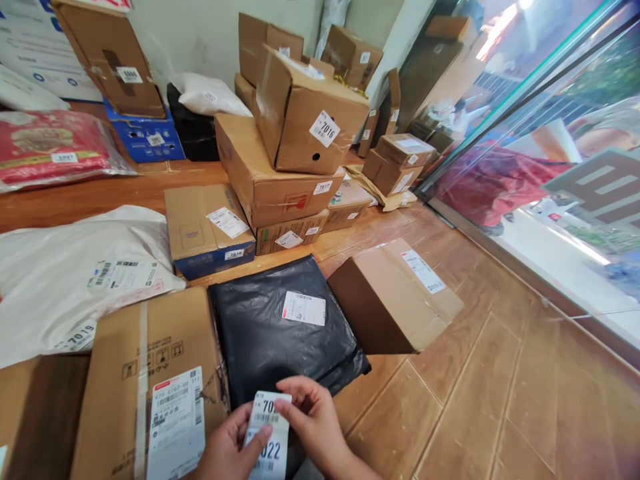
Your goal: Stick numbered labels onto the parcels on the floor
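Between my two hands is a strip of white number labels [265, 450] with printed barcodes; the lower label ends in 022. My left hand [230, 443] pinches the strip's left side, its thumb across the front. At the upper right edge, my right hand [313, 417] has thumb and forefinger closed on the top label, covering part of its number. Just beyond my hands lies a flat black plastic parcel [260, 333] with a white shipping label [304, 309]. A taped brown carton [117, 347] with a large shipping label stands left of it.
A brown box [395, 287] sits right of the black parcel. Stacked cartons [310, 127] numbered 7016 and 7017 rise behind. On the left are a white bag [85, 267] marked 7019 and a red package [55, 143]. A glass door [540, 147] borders the wooden floor [475, 393] at right.
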Tool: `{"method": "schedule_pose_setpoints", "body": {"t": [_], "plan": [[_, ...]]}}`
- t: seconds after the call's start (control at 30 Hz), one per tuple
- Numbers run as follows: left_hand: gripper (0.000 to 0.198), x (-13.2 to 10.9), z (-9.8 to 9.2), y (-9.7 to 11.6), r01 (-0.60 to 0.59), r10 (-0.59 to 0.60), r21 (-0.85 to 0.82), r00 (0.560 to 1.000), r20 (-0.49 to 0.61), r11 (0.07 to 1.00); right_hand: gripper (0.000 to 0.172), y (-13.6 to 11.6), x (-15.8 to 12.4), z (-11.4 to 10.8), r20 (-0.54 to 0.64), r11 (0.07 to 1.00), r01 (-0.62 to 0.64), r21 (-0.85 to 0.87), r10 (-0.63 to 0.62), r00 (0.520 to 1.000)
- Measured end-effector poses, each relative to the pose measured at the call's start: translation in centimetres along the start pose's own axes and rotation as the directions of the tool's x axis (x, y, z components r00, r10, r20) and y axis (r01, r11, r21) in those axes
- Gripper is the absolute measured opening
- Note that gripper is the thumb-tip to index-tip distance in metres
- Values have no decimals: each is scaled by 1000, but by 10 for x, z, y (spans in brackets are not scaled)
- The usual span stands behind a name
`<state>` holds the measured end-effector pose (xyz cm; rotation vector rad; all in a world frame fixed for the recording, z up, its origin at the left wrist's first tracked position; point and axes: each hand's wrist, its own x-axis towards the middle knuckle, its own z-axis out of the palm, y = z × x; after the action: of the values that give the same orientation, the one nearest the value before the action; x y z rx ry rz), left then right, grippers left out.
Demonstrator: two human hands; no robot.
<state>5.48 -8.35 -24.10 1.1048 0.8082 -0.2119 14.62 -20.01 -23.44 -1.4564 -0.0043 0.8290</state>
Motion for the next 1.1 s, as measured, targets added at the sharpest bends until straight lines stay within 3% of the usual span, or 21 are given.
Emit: {"method": "schedule_pose_setpoints", "body": {"t": [0.1,0.27,0.43,0.53,0.6,0.73,0.9,1.0,1.1], "plan": [[57,-5,0,10,51,-50,-16,997,55,999,39,-3,0,3,-34,999,-16,-29,15,999],[55,-10,1,23,101,-102,-26,994,-28,995,38,-8,0,6,-34,999,-2,-44,0,999],[58,-9,-3,9,62,-60,23,995,-81,998,30,-7,0,7,-49,985,87,-148,-95,994],[56,-11,-6,-5,86,-78,69,991,-110,994,30,-2,1,7,-4,993,39,-113,-39,999],[53,-13,-7,-10,95,-90,71,993,-72,993,31,1,2,8,29,997,-1,-83,3,1000],[60,-16,-4,-12,47,-43,88,998,-54,995,29,2,3,10,25,991,17,-130,-14,1000],[47,-15,-3,-8,98,-92,124,994,-54,987,24,7,7,12,25,968,82,-236,-79,997],[32,-22,-8,-19,123,-138,238,989,47,963,26,18,9,-5,-20,948,136,-288,-148,989],[17,-37,-16,-43,103,-145,365,985,91,925,31,22,8,-48,-168,980,80,-181,-111,979]]}}
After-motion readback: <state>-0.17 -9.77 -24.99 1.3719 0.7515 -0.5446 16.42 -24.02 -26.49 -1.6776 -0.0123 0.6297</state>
